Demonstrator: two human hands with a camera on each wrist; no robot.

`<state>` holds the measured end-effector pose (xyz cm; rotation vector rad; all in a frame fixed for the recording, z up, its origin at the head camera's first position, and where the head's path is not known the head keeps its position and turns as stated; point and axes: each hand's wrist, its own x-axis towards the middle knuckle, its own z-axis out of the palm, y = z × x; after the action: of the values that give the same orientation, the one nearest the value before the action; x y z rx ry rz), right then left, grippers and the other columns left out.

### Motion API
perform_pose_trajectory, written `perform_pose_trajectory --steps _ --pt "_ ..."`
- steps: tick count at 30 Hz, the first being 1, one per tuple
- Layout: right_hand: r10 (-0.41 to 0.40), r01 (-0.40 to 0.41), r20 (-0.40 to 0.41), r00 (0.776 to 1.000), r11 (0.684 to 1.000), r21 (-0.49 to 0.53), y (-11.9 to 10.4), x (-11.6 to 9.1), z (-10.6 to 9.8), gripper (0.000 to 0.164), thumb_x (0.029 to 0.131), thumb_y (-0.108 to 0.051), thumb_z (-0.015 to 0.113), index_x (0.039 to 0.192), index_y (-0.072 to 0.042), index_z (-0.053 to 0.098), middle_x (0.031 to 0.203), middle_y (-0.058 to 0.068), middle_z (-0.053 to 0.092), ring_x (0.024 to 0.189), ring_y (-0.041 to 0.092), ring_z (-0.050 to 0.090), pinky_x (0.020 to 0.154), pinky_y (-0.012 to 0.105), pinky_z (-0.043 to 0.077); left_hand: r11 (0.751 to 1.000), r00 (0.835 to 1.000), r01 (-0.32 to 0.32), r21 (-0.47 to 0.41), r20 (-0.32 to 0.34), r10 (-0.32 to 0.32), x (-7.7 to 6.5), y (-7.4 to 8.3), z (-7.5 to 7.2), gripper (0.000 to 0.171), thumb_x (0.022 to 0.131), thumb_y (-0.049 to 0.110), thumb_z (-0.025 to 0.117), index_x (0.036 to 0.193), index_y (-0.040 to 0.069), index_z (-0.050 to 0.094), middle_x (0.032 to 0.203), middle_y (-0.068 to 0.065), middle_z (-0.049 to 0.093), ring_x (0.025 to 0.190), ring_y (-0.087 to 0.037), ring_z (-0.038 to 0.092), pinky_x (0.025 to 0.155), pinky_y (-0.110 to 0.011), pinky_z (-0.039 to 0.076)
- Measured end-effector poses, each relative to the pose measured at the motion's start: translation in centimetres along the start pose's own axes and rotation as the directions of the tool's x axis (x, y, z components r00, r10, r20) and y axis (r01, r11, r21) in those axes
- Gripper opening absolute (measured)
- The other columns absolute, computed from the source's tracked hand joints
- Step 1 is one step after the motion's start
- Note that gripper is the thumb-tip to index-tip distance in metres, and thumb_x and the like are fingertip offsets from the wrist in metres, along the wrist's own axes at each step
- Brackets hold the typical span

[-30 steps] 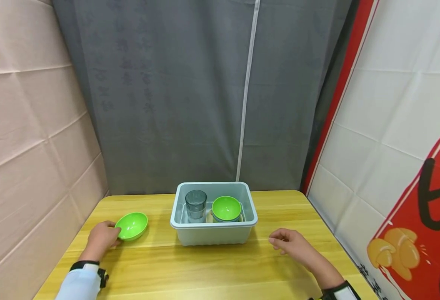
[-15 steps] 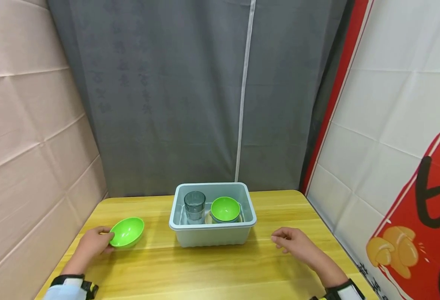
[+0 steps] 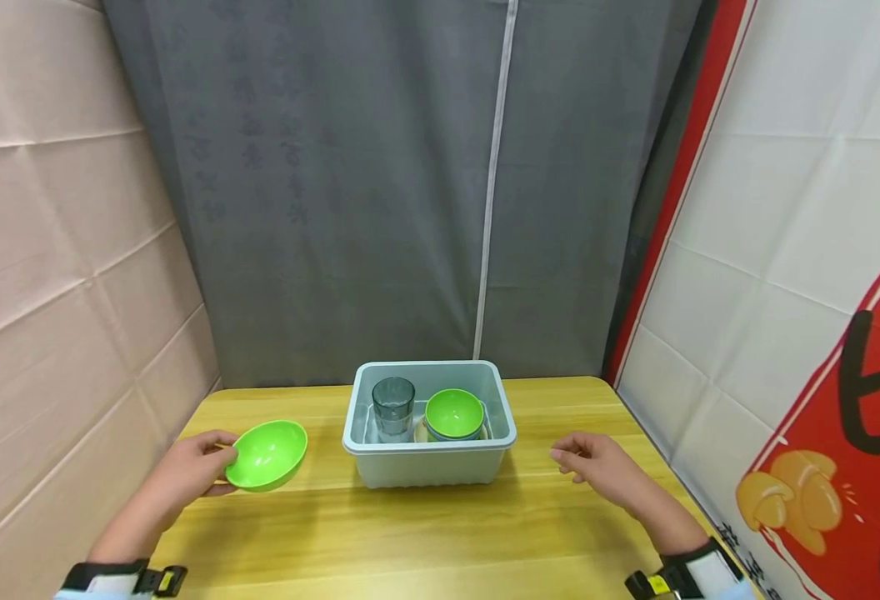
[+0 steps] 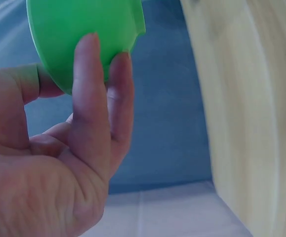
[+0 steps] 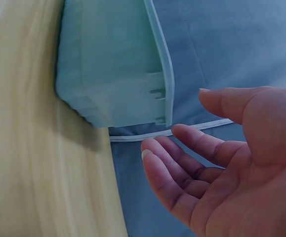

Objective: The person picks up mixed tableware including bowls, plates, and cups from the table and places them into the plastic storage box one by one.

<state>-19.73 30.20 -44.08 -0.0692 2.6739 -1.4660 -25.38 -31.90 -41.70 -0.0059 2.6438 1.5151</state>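
My left hand pinches the near-left rim of a green bowl, thumb on one side and fingers beneath. The bowl is held above the table, tilted a little; the left wrist view shows its underside clear of the wood. At the middle of the table stands a pale blue-grey plastic tub. Inside it are a smoky glass tumbler on the left and a second green bowl on the right, set on other dishes mostly hidden. To the right of the tub my right hand hovers with loosely bent fingers, holding nothing.
The wooden table ends at a grey curtain behind the tub. A pale cloth wall rises on the left, and a white and red printed sheet on the right.
The left hand has lifted the green bowl off the table, first drawing slightly left, then moving back right and up. The right hand has barely shifted; the tub is unmoved.
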Motion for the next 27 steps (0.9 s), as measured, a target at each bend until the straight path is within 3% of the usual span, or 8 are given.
perform_pose_trajectory --steps 7,13,27 --pt "-0.036 0.036 -0.008 0.999 0.999 0.002 -1.4 -0.1 -0.2 0.038 0.111 -0.033 0.07 0.13 0.0 0.072 0.11 0.005 0.074 0.102 0.023 0.069 0.087 0.043 0.064 0.998 0.997 -0.06 0.006 0.041 0.06 -1.3 3.2 1.7 0.041 0.107 0.007 0.055 0.141 -0.016 0.057 0.109 -0.017 0.07 0.089 -0.026 0.076 0.076 -0.04 0.068" --pt "-0.078 0.078 0.016 0.997 0.997 0.013 -2.2 -0.2 0.1 0.036 0.111 -0.031 0.07 0.128 0.001 0.072 0.111 0.006 0.075 0.107 0.032 0.072 0.087 0.043 0.065 0.996 0.995 -0.078 0.031 0.058 0.076 -1.8 4.3 3.4 0.039 0.107 0.007 0.056 0.141 -0.012 0.06 0.108 -0.016 0.067 0.089 -0.024 0.075 0.074 -0.04 0.069" --pt "-0.121 0.121 0.087 0.989 0.993 0.011 -4.9 0.5 2.5 0.03 0.11 -0.032 0.072 0.122 -0.006 0.076 0.104 0.009 0.074 0.097 0.024 0.069 0.086 0.045 0.064 0.989 0.978 -0.138 -0.044 0.149 0.143 -3.3 7.4 7.8 0.029 0.101 0.003 0.062 0.128 -0.003 0.07 0.102 -0.012 0.066 0.09 -0.025 0.072 0.071 -0.046 0.069"
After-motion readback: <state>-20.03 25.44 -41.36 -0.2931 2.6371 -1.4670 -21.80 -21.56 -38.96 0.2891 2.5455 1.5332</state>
